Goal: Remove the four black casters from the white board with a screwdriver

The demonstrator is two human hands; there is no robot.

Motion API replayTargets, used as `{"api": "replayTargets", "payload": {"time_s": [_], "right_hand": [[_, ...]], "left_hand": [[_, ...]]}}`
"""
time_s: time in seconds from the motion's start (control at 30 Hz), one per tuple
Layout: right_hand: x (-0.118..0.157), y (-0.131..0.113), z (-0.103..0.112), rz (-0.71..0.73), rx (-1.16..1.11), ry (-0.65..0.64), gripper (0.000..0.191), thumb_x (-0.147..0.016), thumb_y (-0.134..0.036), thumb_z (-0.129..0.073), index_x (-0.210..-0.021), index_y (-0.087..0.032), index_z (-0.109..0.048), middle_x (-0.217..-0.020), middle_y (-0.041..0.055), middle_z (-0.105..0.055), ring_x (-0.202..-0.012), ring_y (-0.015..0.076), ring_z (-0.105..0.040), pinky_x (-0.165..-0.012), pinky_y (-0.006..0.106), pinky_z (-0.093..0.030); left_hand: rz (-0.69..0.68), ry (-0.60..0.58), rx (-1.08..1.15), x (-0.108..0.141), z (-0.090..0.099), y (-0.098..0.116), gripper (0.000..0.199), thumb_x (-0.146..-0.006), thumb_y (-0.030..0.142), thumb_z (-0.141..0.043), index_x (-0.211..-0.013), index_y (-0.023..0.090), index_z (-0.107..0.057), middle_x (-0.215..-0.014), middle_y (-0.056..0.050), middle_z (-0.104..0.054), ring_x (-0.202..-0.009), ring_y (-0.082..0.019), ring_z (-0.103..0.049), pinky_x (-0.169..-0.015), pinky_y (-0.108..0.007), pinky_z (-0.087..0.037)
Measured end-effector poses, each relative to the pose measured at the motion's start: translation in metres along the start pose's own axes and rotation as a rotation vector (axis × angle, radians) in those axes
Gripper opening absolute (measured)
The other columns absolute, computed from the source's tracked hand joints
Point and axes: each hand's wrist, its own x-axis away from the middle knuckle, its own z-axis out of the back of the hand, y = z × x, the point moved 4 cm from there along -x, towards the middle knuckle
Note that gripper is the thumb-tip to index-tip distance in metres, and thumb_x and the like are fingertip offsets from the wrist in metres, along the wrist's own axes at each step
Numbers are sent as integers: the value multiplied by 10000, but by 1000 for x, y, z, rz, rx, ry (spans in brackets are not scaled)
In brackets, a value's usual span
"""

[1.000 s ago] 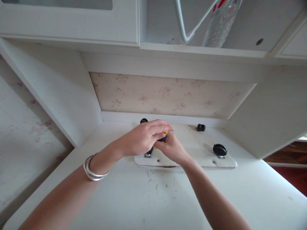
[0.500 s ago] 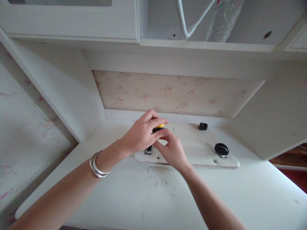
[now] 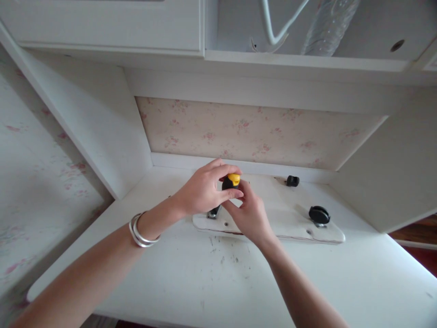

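Note:
A tool handle (image 3: 233, 178), yellow on top and black below, stands upright over a white board (image 3: 273, 205) with rounded corners. My left hand (image 3: 208, 189), with silver bangles on its wrist, grips the handle between thumb and fingers. Just right of and below it, my right hand (image 3: 248, 209) has its fingers pinched close under the handle; what they hold is hidden. A black caster (image 3: 214, 212) shows beneath my left hand on the board. On the board's right side are another black caster (image 3: 319, 214) and a smaller one (image 3: 292, 181) behind it.
The board lies on a white desk (image 3: 164, 273) with dark marks. White side panels and a back strip of flowered wallpaper (image 3: 239, 130) enclose it. Overhead, an open shelf (image 3: 303, 61) holds a clear plastic bottle (image 3: 329, 27) and a white cable (image 3: 273, 34).
My left hand has turned slightly, and more of the yellow handle top shows between its fingers. The whole view has shifted a little.

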Motion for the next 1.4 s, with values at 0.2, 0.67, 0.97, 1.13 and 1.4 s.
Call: {"api": "replayTargets", "payload": {"time_s": [0.2,0.67,0.97,1.13,1.4], "right_hand": [[-3,6,0,-34,-67,-77,295,-857,-259,-642,-1149,-270,-604,-968,17,-746,-898,212,-718,-777,340,-561],[-1,4,-1,-30,-117,-35,601,-791,-267,-699,-1348,-267,-473,-1225,64,-673,-1043,218,-686,-905,371,-560],[-2,0,2,33,-81,-92,257,-883,-242,-586,-1139,-246,-570,-974,32,-750,-899,198,-726,-772,314,-576],[1,-1,2,12,-62,-159,289,-898,-213,-540,-1184,-255,-549,-997,37,-745,-956,224,-715,-780,343,-564],[2,3,-5,-81,54,-17,363,-818,-251,-631,-1171,-230,-550,-1010,64,-731,-896,245,-719,-736,356,-562]], "left_hand": [[49,-124,138,1,-1,-3,390,-928,333,-549,-1314,282,-538,-1312,-62,-584,-1208,-192,-562,-1021,-361,-475],[116,232,62,8,-6,-6,364,-740,241,-766,-1053,217,-580,-977,-31,-643,-911,-176,-643,-857,-356,-548],[98,-154,289,7,-7,-4,436,-960,271,-462,-1395,303,-462,-1382,-62,-555,-1282,-185,-520,-1101,-411,-423],[93,-33,238,4,-4,-7,336,-854,235,-642,-1188,241,-610,-1175,-45,-685,-1101,-198,-634,-1022,-401,-485],[82,164,-10,9,-7,3,376,-770,330,-761,-1081,220,-580,-1041,-38,-649,-1027,-196,-612,-960,-378,-489]]}}
